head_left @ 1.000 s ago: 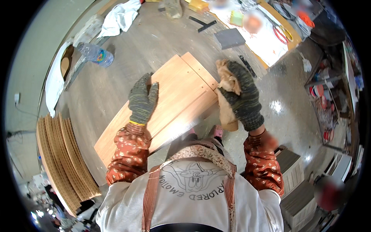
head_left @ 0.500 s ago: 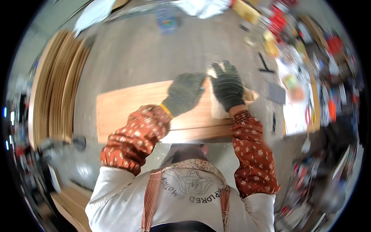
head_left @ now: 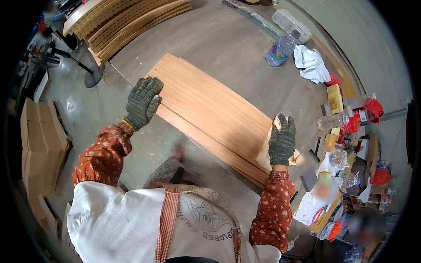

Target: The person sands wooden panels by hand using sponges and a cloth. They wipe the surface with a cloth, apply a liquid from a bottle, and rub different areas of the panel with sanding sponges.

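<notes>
A stack of light-brown wooden boards (head_left: 210, 101) lies slantwise on the grey table, the lower ones showing along the near side. At the stack's left end is my left hand (head_left: 142, 103), in a dark green knit glove, its fingers bent round the end edge. My right hand (head_left: 282, 142), gloved alike, rests at the right end with its fingers stretched forward. Under its palm is a cream cloth (head_left: 264, 153), which shows on both sides and between thumb and fingers. The palm hides the middle of the cloth.
More boards (head_left: 131, 26) are stacked at the far left. A plastic bottle (head_left: 280, 50) and a white rag (head_left: 311, 63) are at the back right. Jars, a yellow block (head_left: 334, 98) and papers crowd the right side. A fan (head_left: 90, 74) and cardboard boxes (head_left: 41, 149) stand at left.
My hands have parted: the left has gone from mid-board to the left end, the right to the right end with the cloth. The view has turned, so the boards now appear slanted.
</notes>
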Demonstrator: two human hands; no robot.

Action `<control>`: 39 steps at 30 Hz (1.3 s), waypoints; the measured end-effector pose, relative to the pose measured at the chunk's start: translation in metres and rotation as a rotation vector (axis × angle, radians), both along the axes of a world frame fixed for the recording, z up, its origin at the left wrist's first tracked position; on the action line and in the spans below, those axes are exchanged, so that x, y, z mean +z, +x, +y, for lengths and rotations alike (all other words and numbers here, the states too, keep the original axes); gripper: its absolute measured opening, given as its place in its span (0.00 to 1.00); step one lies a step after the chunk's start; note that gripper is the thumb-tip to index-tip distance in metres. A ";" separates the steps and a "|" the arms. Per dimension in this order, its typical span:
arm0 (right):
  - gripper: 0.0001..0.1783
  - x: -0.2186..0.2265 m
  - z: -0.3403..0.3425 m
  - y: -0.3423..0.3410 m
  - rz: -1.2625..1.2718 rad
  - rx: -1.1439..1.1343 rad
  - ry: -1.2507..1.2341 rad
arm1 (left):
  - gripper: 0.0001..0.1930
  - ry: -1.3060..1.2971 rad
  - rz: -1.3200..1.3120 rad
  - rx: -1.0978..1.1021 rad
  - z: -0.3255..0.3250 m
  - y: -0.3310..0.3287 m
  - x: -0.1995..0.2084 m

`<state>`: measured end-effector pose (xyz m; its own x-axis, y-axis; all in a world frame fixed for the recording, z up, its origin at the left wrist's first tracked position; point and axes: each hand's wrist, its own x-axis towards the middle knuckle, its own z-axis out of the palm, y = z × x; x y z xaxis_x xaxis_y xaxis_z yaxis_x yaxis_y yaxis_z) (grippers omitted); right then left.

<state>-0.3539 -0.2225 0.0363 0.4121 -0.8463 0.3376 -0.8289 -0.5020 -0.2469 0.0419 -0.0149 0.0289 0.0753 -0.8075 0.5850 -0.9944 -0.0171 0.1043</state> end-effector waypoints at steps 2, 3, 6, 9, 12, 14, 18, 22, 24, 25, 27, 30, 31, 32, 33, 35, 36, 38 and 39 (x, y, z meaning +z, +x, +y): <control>0.23 -0.005 -0.005 -0.007 0.060 0.040 -0.063 | 0.19 0.012 0.061 0.007 -0.008 -0.006 0.004; 0.24 -0.005 -0.005 -0.007 0.137 0.036 -0.035 | 0.19 0.020 0.087 0.004 -0.012 -0.009 0.006; 0.24 -0.009 -0.007 0.026 0.296 0.254 -0.157 | 0.19 0.003 0.064 -0.020 -0.014 -0.008 0.003; 0.25 -0.007 0.002 0.136 0.233 0.406 -0.101 | 0.19 0.020 0.084 -0.016 -0.010 -0.007 0.001; 0.26 0.000 0.013 0.232 -0.044 0.556 -0.106 | 0.19 -0.006 0.098 -0.051 -0.016 -0.011 0.002; 0.25 -0.001 0.015 0.283 -0.093 0.551 -0.089 | 0.20 0.028 0.169 -0.022 -0.017 -0.011 0.003; 0.31 -0.016 0.003 0.267 0.092 0.645 -0.229 | 0.21 0.044 0.096 0.036 -0.012 -0.010 -0.004; 0.25 0.012 0.002 0.133 0.240 0.324 0.042 | 0.21 -0.006 0.073 0.089 -0.010 -0.009 -0.013; 0.22 0.026 -0.004 0.063 0.782 0.257 -0.112 | 0.21 -0.018 0.082 0.113 -0.009 -0.010 -0.014; 0.20 0.006 -0.010 0.016 0.496 0.178 -0.204 | 0.21 -0.035 0.104 0.090 -0.010 -0.010 -0.014; 0.19 -0.005 -0.014 -0.013 0.466 -0.027 -0.138 | 0.20 -0.020 0.114 0.096 -0.013 -0.013 -0.014; 0.13 -0.007 -0.018 0.040 0.486 0.206 -0.250 | 0.20 -0.024 0.107 0.103 -0.014 -0.013 -0.011; 0.15 -0.002 -0.010 0.083 0.372 0.269 -0.165 | 0.20 -0.033 0.108 0.096 -0.015 -0.012 -0.010; 0.17 0.004 -0.003 0.128 0.254 0.340 -0.080 | 0.20 -0.040 0.108 0.097 -0.014 -0.011 -0.009; 0.21 0.017 0.005 0.170 0.337 0.439 -0.172 | 0.20 -0.038 0.098 0.094 -0.015 -0.010 -0.012; 0.18 0.001 0.003 0.219 0.210 0.589 -0.192 | 0.20 -0.054 0.090 0.075 -0.016 -0.011 -0.008; 0.18 0.005 0.003 0.222 0.238 0.638 -0.208 | 0.20 -0.059 0.087 0.089 -0.014 -0.008 -0.009; 0.16 0.023 0.003 0.219 0.291 0.738 -0.241 | 0.20 -0.040 0.087 0.099 -0.014 -0.004 -0.012; 0.17 0.030 0.005 0.210 0.333 0.669 -0.197 | 0.20 -0.034 0.094 0.118 -0.011 -0.002 -0.014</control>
